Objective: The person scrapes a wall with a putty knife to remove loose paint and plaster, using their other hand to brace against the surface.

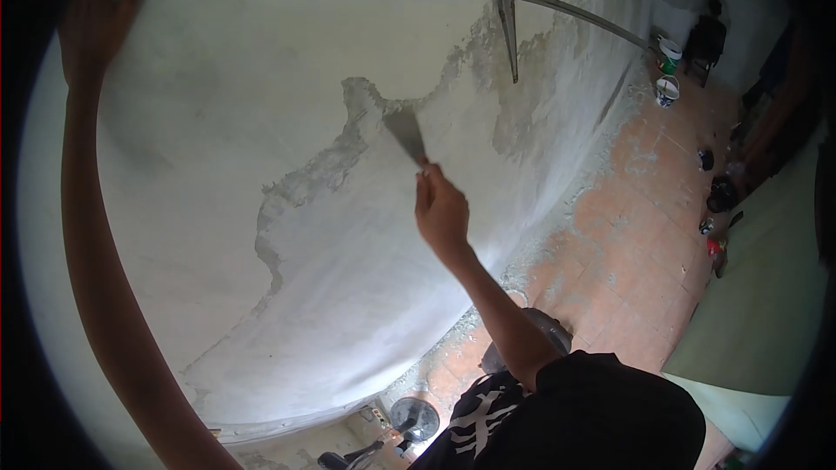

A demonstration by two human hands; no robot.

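Observation:
My right hand is closed around the handle of a putty knife. Its broad blade lies against the wall, at the lower edge of a rough grey strip where the surface coat is gone. My left hand is raised at the far upper left, thumb apart from the fingers, and seems to rest flat on the wall; its fingertips are partly lost in the dark rim of the view. It holds nothing that I can see.
A bent metal strip runs along the wall at upper right. Two buckets and a dark chair stand at the far end. Debris litters the tiled floor. A pale green sheet-like surface borders the right.

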